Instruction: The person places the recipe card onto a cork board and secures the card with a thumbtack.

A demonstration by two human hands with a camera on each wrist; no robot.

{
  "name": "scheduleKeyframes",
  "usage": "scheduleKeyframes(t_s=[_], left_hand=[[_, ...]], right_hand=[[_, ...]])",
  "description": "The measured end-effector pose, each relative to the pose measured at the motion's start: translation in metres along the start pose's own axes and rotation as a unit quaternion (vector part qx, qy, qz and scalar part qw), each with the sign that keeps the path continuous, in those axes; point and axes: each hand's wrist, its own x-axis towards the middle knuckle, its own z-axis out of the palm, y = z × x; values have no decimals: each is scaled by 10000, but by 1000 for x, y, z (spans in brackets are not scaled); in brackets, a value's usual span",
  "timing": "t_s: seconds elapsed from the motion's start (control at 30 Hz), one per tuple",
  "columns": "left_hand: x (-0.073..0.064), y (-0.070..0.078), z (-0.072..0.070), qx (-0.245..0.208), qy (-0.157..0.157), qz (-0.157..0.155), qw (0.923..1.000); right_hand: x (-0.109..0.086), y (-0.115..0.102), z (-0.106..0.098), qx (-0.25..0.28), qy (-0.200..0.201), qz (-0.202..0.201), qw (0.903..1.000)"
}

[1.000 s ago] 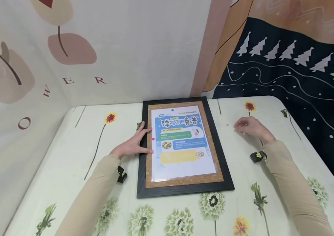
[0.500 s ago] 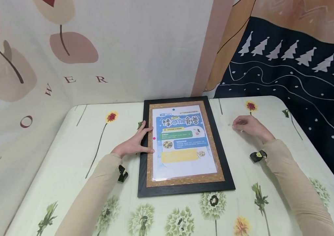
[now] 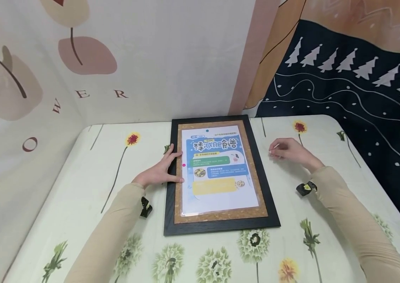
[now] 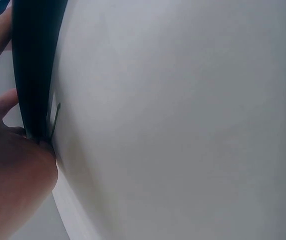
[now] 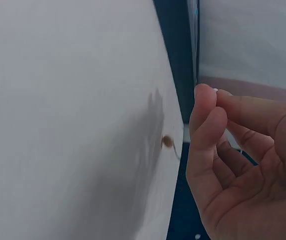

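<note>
A black-framed cork board [image 3: 261,214] lies on the table with a printed poster [image 3: 221,200] on it. My left hand [image 3: 156,173] is spread at the board's left side, thumb and fingers resting over the frame. In the left wrist view the edge of that hand [image 4: 23,170] meets the dark frame [image 4: 38,65]. A teal dot [image 3: 207,131] marks the poster's top edge and a pink dot [image 3: 184,165] its left edge. Right of the board my right hand [image 3: 293,151] pinches a small white object [image 5: 216,90] between thumb and index finger, mostly hidden by the fingertips.
A white cloth with printed flowers [image 3: 215,265] covers the table. Pale curtain [image 3: 171,59] closes off the back and left, and dark fabric with white trees [image 3: 345,90] hangs on the right. Both wrists carry small black devices [image 3: 306,188].
My right hand has moved left, nearer the board. The small pale thing that lay on the cloth beside its fingertips no longer shows. The left hand and board stay put.
</note>
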Motion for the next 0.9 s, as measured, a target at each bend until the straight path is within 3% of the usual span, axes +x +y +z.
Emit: scheduleKeyframes(t_s=[0.5, 0.9], left_hand=[[0, 3, -1, -21, -37, 27, 10000], [0, 0, -1, 19, 12, 27, 10000]], right_hand=[[13, -16, 6, 35, -361, -74, 9993], [32, -38, 27, -100, -960, -312, 9948]])
